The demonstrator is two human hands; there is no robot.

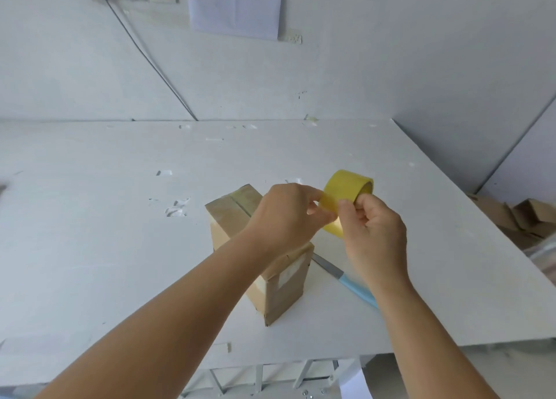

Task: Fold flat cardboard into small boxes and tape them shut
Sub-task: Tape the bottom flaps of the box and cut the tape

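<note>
Between both hands, the left hand (pixel 288 215) and right hand (pixel 371 233) pinch the tape roll (pixel 346 194); its peeled end could fold and stick to itself above the box (pixel 279 281).

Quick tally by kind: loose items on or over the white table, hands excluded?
Cardboard box: 1
Yellow tape roll, held over the table by both hands: 1
Blue-handled cutter: 1
Total: 3
</note>
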